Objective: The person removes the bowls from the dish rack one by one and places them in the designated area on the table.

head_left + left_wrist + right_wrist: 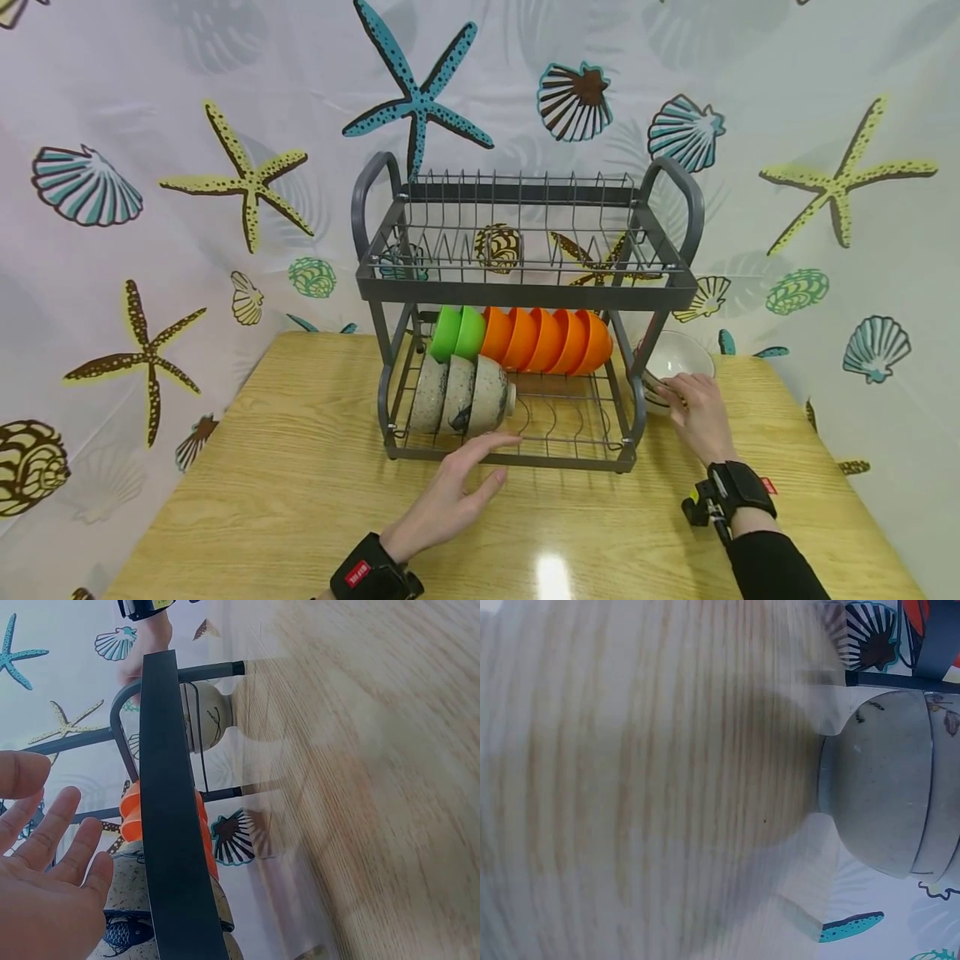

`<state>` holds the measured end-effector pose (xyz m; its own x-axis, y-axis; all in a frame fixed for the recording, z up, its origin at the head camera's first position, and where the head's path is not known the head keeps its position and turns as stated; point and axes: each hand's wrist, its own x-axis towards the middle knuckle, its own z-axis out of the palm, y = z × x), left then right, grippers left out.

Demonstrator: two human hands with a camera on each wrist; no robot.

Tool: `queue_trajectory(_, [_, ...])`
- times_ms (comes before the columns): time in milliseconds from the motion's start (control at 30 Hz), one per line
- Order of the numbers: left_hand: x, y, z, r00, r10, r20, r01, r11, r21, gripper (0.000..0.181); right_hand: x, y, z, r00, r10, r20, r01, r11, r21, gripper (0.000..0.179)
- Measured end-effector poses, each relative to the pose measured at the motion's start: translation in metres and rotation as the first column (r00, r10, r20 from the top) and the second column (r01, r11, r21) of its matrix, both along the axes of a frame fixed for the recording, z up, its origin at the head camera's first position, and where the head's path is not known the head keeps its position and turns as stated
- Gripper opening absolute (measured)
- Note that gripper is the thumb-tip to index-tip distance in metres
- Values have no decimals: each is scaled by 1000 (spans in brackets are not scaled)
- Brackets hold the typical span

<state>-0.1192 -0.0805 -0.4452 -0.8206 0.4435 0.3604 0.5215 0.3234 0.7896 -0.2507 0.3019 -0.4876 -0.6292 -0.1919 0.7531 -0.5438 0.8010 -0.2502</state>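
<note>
the right hand (701,408) reaches forward, fingers bent, pinching the near rim of the stacked bowls (681,357) on the bench (262,500), just right of the rack (525,293). the left hand (450,498) hangs relaxed, thumb apart, holding nothing, near the grey bowls (491,396).

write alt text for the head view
A person's right hand grips a white bowl beside a two-tier dish rack; the left hand, empty, is in front. Green bowls, orange bowls and speckled bowls stand on the lower tier.
</note>
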Motion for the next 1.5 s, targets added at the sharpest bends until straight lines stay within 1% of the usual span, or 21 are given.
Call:
queue_trajectory(200, [0,1,-1,1000,-7,3,7,1000,-2,44,-2,0,0,997,-8,81,9,1000,-3,9])
queue_trajectory(367, [-1,2,-2,1000,-7,2,7,1000,-4,44,-1,1,2,993,-18,120,17,1000,8,8])
queue_trajectory(467, [-1,3,-2,1000,-2,11,2,1000,0,45,0,2,3,988,-39,147,36,999,27,7])
queue_trajectory(600, [-1,4,-1,1000,10,5,-10,1000,11,47,1,4,3,981,-69,179,59,997,57,11])
queue_trajectory(700, [-1,5,-1,999,26,-29,-25,999,23,47,4,4,3,979,-73,192,63,996,60,17])
queue_trajectory(833, [-1,6,-2,996,69,-64,-65,996,53,51,11,3,2,975,-84,205,75,996,51,33])
queue_trajectory(933, [-1,7,-2,992,110,-66,-104,991,78,53,17,1,4,971,-96,218,89,995,44,44])
queue_trajectory(1033, [0,8,-2,988,141,-56,-135,986,95,54,25,-2,5,964,-95,249,94,995,15,50])
queue_trajectory(1133, [1,8,-1,988,153,-34,-149,983,106,54,33,-5,7,956,-81,283,93,995,-28,52])
queue_trajectory(1200, [1,8,0,986,163,-36,-159,981,111,53,37,-7,8,948,-72,310,96,993,-61,54])
queue_trajectory(1333, [3,10,2,981,188,-46,-182,975,126,52,46,-10,11,928,-48,369,108,984,-144,60])
queue_trajectory(1500, [4,11,6,974,223,-40,-215,964,155,51,59,-14,17,900,6,437,109,965,-239,64])
